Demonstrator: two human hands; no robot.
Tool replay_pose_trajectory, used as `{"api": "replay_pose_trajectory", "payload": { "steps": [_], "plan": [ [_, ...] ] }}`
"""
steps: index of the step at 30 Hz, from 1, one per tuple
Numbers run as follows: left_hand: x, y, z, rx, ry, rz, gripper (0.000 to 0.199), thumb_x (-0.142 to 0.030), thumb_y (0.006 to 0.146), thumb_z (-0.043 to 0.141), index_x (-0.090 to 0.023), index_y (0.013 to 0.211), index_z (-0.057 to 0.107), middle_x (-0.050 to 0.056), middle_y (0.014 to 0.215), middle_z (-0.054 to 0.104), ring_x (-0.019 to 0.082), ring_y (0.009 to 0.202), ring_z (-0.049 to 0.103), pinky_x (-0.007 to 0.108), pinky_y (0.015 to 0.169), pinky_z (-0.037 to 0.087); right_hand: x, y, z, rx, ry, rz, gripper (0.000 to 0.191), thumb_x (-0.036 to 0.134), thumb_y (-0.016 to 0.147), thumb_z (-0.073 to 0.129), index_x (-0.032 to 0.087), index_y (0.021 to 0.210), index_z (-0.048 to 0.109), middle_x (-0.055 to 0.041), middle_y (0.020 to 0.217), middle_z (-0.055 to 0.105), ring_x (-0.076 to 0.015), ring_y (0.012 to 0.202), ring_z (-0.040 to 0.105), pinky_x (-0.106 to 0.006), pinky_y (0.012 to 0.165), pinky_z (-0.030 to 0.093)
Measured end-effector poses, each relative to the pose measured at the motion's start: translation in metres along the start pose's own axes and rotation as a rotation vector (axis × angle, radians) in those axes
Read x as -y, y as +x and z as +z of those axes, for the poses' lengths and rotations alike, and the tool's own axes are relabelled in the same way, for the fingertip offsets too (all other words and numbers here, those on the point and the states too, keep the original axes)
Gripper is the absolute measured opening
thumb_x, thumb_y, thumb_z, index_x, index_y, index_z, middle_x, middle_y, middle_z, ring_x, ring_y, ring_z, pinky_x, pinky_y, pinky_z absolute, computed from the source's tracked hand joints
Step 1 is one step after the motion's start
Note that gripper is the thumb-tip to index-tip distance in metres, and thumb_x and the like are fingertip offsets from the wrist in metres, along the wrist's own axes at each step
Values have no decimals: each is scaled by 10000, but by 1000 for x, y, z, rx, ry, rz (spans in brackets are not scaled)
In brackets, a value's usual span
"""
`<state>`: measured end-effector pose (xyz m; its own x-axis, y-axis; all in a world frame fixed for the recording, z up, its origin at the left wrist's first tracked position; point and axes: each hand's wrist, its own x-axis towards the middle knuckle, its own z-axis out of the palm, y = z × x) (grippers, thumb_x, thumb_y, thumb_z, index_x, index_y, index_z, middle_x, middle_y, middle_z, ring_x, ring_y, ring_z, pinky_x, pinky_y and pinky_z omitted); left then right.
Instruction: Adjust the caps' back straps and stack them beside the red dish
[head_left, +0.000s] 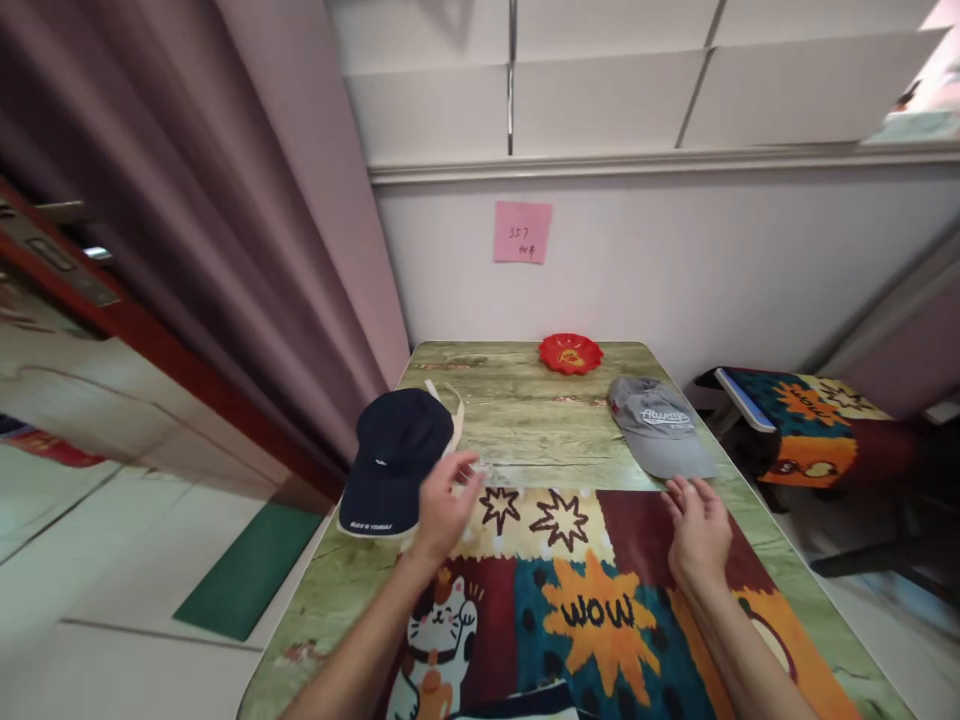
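Observation:
A patterned cloth (pixel 600 610) with a cat and "WOW" print lies on the wooden table (pixel 517 420). My left hand (pixel 448 502) is over the cloth's far left corner, beside a navy cap (pixel 397 450); its fingers are apart and hold nothing. On the right, my right hand (pixel 699 525) is above the cloth's far right part, fingers spread and nothing in them, just in front of the brim of a grey cap (pixel 660 425). Part of a dark and white striped item (pixel 525 705) shows at the bottom edge.
A red scalloped dish (pixel 571 354) sits at the table's far side. Behind it, a pink note (pixel 523 232) is on the wall. To the right stands a stool (pixel 817 420) with a similar cloth; a purple curtain (pixel 300 200) hangs at the left.

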<state>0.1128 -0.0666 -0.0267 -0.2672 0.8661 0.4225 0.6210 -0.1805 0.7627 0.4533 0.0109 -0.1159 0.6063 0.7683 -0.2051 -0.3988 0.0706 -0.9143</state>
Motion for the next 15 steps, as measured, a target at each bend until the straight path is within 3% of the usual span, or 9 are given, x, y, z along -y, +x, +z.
{"api": "replay_pose_trajectory", "payload": {
  "steps": [2, 4, 6, 7, 11, 15],
  "plan": [
    [13, 37, -37, -203, 157, -18, 237, -339, 862, 617, -204, 1053, 656, 53, 947, 664, 187, 810, 630, 315, 793, 515, 4, -21, 10, 147, -62, 10, 417, 448, 732, 761, 185, 1036, 647, -42, 996, 713, -135, 854, 686, -251, 755, 556],
    [31, 73, -71, -308, 360, -78, 270, -346, 835, 635, -186, 1051, 659, 79, 1038, 653, 210, 881, 630, 328, 836, 507, 9, -39, 22, 264, -104, 30, 422, 485, 735, 758, 166, 998, 674, -54, 933, 729, -139, 778, 687, -244, 691, 553],
    [51, 101, -95, -280, 596, -214, 312, -400, 828, 640, -180, 1048, 662, 100, 1086, 647, 245, 985, 621, 353, 918, 475, 14, -54, 33, 352, -118, 56, 428, 495, 722, 773, 154, 968, 689, -54, 875, 736, -132, 709, 674, -240, 655, 551],
    [60, 111, -103, -185, 693, -306, 337, -452, 827, 636, -196, 1044, 666, 100, 1102, 648, 262, 1038, 610, 362, 934, 462, 16, -59, 37, 383, -116, 72, 432, 495, 714, 783, 152, 960, 693, -50, 854, 738, -125, 680, 665, -237, 647, 551],
    [89, 127, -107, -28, 733, -419, 440, -509, 630, 804, -206, 933, 707, 107, 974, 692, 304, 935, 643, 357, 797, 483, 22, -69, 48, 455, -100, 139, 447, 496, 695, 806, 151, 959, 701, -38, 805, 740, -111, 632, 644, -220, 637, 548],
    [102, 124, -98, 21, 725, -422, 173, -372, 703, 752, -225, 783, 709, 78, 909, 710, 269, 868, 654, 327, 746, 463, 27, -70, 51, 467, -87, 152, 440, 489, 685, 820, 158, 952, 709, -27, 794, 740, -103, 626, 633, -205, 632, 545]
  ]
}}
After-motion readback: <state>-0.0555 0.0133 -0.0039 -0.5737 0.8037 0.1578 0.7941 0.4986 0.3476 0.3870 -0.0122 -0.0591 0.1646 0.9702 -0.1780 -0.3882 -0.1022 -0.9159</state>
